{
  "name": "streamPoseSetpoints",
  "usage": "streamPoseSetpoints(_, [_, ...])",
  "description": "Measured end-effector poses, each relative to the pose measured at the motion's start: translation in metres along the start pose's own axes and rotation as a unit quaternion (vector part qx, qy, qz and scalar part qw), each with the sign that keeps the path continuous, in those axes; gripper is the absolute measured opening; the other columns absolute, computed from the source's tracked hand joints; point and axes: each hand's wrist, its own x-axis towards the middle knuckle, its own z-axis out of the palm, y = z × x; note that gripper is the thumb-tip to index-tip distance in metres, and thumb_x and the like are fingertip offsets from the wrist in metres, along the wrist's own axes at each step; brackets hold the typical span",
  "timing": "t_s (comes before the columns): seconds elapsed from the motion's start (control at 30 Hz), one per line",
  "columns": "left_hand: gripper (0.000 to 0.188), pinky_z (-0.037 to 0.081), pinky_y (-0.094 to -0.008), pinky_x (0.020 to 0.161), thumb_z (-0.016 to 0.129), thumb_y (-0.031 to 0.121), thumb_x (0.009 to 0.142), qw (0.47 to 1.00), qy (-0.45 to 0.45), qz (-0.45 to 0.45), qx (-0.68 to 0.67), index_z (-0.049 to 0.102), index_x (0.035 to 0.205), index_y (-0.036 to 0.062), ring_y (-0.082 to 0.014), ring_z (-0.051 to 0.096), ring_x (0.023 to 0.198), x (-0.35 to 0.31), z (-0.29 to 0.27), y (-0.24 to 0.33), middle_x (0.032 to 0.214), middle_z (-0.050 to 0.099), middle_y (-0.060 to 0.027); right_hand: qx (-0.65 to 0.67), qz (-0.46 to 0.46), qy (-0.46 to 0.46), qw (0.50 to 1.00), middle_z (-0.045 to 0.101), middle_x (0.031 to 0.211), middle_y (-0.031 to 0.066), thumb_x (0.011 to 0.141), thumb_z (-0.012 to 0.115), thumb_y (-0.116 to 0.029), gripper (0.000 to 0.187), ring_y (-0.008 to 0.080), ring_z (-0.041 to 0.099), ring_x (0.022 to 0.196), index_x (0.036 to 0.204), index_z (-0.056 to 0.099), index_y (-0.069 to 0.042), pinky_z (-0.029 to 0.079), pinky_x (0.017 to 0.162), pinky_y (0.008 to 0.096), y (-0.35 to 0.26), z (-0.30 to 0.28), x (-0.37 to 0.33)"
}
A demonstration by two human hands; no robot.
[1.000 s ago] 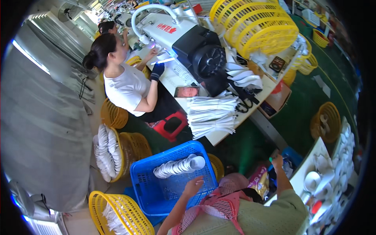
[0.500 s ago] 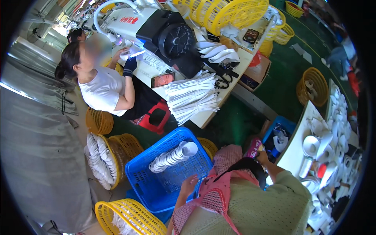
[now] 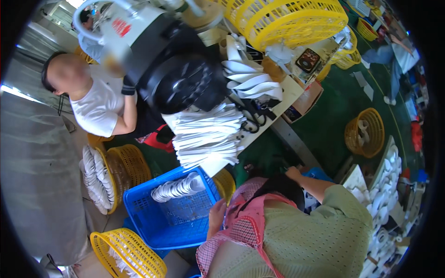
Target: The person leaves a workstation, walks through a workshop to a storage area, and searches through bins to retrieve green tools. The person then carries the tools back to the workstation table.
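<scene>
Blue plastic is lying right by my left hand (image 3: 216, 216), which is hanging at the right rim of a basket (image 3: 139, 220); I cannot tell whether its fingers are gripping. My right hand (image 3: 293, 173) is stretching forward, well apart from the left, its grasp too small to make out. Inside the basket, white curved pieces (image 3: 176, 189) are nesting in a row. Beyond, white strips (image 3: 208, 134) are lying on the counter (image 3: 219, 164).
</scene>
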Motion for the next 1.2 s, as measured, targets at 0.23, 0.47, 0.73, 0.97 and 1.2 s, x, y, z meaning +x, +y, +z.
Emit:
streamPoseSetpoints(0.23, [0.035, 0.043, -0.0262, 0.078, 0.053, 0.022, 0.084, 0.994, -0.077, -0.064, -0.037, 0.053, 0.112, 0.0005, -0.0129, 0.056, 0.089, 0.010, 0.043, 0.103, 0.099, 0.061, -0.0079, 0.104, 0.005, 0.034, 0.994, 0.060, 0.092, 0.0186, 0.071, 0.052, -0.026, 0.031, 0.0365, 0.057, 0.088, 0.093, 0.061, -0.006, 0.045, 0.078, 0.0435, -0.065, -0.144, -0.046])
streamPoseSetpoints(0.47, [0.037, 0.043, -0.0260, 0.077, 0.052, 0.028, 0.085, 0.979, -0.001, -0.126, -0.158, 0.055, 0.109, 0.0006, -0.0164, 0.056, 0.089, 0.001, 0.087, 0.072, 0.100, 0.060, -0.0123, 0.130, 0.033, 0.150, 0.979, 0.059, 0.092, 0.0197, 0.075, 0.046, -0.031, 0.031, 0.0382, 0.054, 0.089, 0.094, 0.057, -0.009, 0.043, 0.074, 0.0445, 0.015, -0.100, -0.027])
streamPoseSetpoints(0.73, [0.034, 0.046, -0.0345, 0.074, 0.052, 0.032, 0.083, 0.992, -0.011, -0.004, 0.123, 0.059, 0.101, 0.0037, -0.0286, 0.059, 0.085, 0.016, 0.097, 0.127, 0.092, 0.061, -0.0157, 0.154, 0.060, 0.165, 0.972, 0.059, 0.078, 0.0231, 0.069, 0.052, -0.017, 0.025, 0.0393, 0.056, 0.076, 0.088, 0.055, -0.002, 0.043, 0.068, 0.0441, 0.126, -0.030, -0.038])
streamPoseSetpoints(0.97, [0.035, 0.044, -0.0342, 0.079, 0.049, 0.032, 0.084, 0.983, -0.052, 0.058, 0.168, 0.058, 0.104, 0.0042, -0.0295, 0.057, 0.091, 0.015, 0.095, 0.116, 0.099, 0.059, -0.0163, 0.376, 0.002, 0.122, 0.918, 0.059, 0.075, 0.0210, 0.065, 0.052, -0.009, 0.023, 0.0256, 0.059, 0.069, 0.083, 0.057, 0.004, 0.042, 0.062, 0.0351, 0.105, -0.040, -0.046])
streamPoseSetpoints(1.2, [0.037, 0.043, -0.0361, 0.080, 0.047, 0.034, 0.084, 0.984, -0.076, 0.041, 0.154, 0.058, 0.103, 0.0045, -0.0313, 0.056, 0.092, 0.007, 0.100, 0.112, 0.099, 0.059, -0.0173, 0.303, 0.083, 0.123, 0.941, 0.060, 0.072, 0.0226, 0.065, 0.053, -0.011, 0.023, 0.0276, 0.059, 0.065, 0.079, 0.058, 0.007, 0.043, 0.062, 0.0357, 0.104, -0.065, -0.065])
